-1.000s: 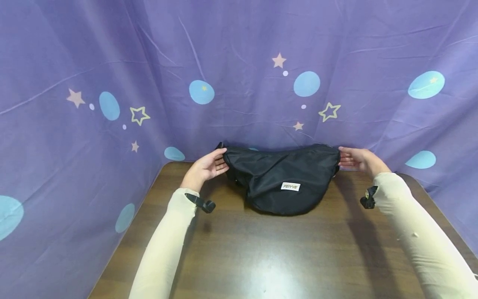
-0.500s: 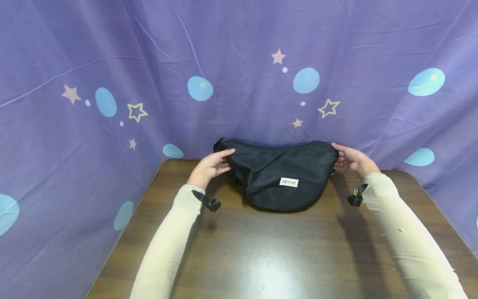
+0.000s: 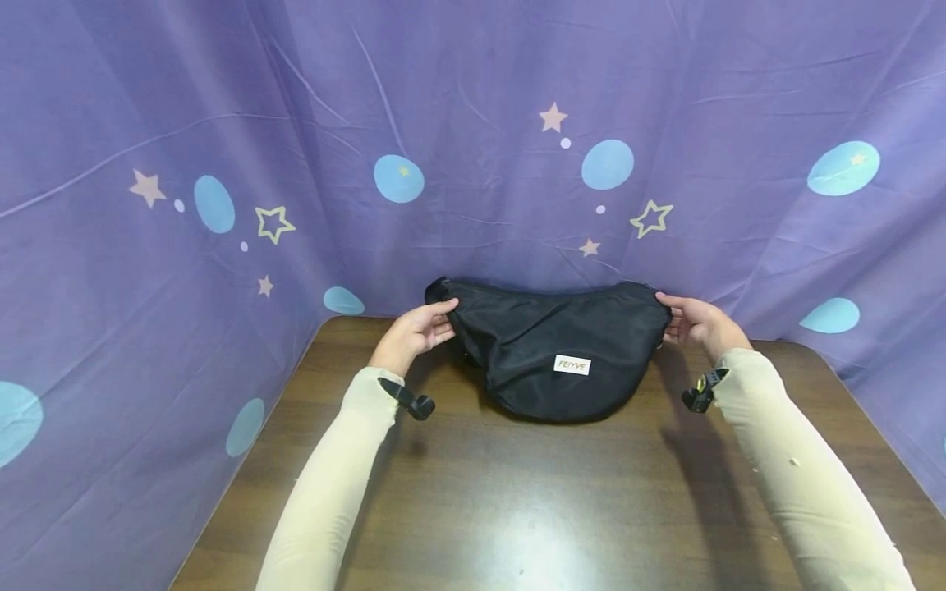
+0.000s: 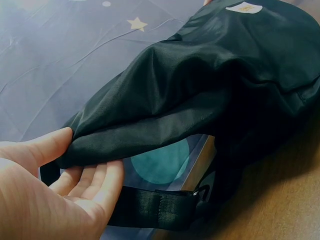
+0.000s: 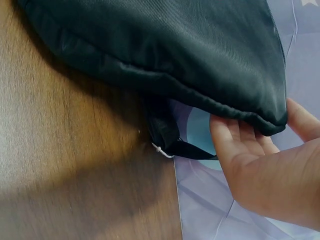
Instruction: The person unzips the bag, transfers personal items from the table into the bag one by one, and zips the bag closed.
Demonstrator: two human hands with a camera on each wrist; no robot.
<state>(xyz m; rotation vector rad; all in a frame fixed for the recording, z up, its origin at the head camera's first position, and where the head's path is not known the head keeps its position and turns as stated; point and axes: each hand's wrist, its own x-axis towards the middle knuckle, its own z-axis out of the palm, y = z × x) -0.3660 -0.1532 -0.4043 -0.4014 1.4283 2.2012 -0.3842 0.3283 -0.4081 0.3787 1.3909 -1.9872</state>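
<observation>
A black crossbody bag (image 3: 562,328) with a white label (image 3: 572,364) stands on the table at its back edge, its rounded bottom toward me. My left hand (image 3: 415,332) holds the bag's upper left corner, thumb on the front and fingers behind. At the upper right corner, my right hand (image 3: 702,324) grips the other end the same way. In the left wrist view a black strap (image 4: 152,207) with a buckle hangs behind the bag, below the fingers. More of the strap (image 5: 162,127) shows under the bag in the right wrist view, with a small white loop on it.
The brown wooden table (image 3: 480,501) has rounded back corners. A purple curtain (image 3: 488,98) printed with stars and blue ovals hangs right behind it and along the left side. Cream sleeves (image 3: 325,484) cover both arms, with black straps at the wrists.
Both hands have moved inward onto the bag's corners. My right thumb has come round to the front, where the fingers were straight at the side before. The bag has barely shifted.
</observation>
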